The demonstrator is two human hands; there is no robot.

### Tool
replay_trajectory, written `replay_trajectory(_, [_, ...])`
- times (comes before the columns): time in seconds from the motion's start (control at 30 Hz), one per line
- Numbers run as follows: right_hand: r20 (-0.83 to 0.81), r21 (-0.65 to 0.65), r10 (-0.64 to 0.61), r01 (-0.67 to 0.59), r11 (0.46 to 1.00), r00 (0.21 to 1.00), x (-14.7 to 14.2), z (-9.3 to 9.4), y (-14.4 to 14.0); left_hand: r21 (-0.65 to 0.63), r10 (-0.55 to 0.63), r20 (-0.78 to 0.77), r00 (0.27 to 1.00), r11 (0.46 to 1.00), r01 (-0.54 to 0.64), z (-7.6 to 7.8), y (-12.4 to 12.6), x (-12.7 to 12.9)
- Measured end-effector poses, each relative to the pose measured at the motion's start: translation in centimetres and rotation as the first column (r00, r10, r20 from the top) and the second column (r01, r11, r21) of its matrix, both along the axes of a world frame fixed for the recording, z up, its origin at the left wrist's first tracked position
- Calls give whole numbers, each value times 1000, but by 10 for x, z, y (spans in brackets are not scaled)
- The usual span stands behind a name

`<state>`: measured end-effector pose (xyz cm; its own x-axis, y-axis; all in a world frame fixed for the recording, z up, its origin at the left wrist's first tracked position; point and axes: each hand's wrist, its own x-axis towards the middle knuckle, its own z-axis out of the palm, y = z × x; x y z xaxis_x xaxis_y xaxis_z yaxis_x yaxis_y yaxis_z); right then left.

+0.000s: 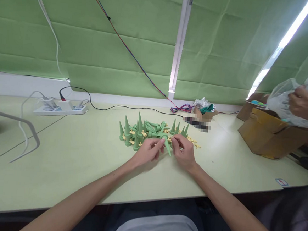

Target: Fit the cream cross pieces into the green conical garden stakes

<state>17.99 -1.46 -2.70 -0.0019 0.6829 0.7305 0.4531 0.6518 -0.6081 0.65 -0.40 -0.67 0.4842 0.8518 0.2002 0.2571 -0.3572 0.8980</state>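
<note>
green spike: one green plastic spike (167, 148) is held up over the middle of the desk (86, 167), thin tip toward the front edge.
left hand: the left hand (150, 151) is pinched on that spike, near its fat end.
right hand: the right hand (184, 150) has its thumb and finger close together beside the fat end; i cannot tell if they grip a little yellow tap.
standing spikes: these (139, 128) stand point up behind the hands, toward the back edge; some seem to have yellow bits on their sides.
lying spikes: more (151, 134) lie in a heap among them.
yellow taps: loose ones (195, 145) lie on the desk, just right of the spikes.
step now: i think a small yellow part is being fitted to the green spike's side.
next move: this calls for the left hand to keep the spike steady, while the right hand lines the part up and pushes gently.
right edge: another person's hand (305, 104) is at a plastic bag (280, 98) over a cardboard box (269, 137).
</note>
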Motion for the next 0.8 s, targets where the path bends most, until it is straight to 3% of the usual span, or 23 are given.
replay_trajectory(0.17, [0,-3,3,-3,1000,1000,1,0,0,58,1,-49,999,998,2,1,-1,0])
replay_trajectory(0.47, [45,-22,9,-8,1000,999,0,2,0,332,136,-129,982,939,-87,-6,3,0])
replay_trajectory(0.8, [116,-32,0,4,999,993,-2,0,0,408,196,-166,966,906,-114,-11,7,-1])
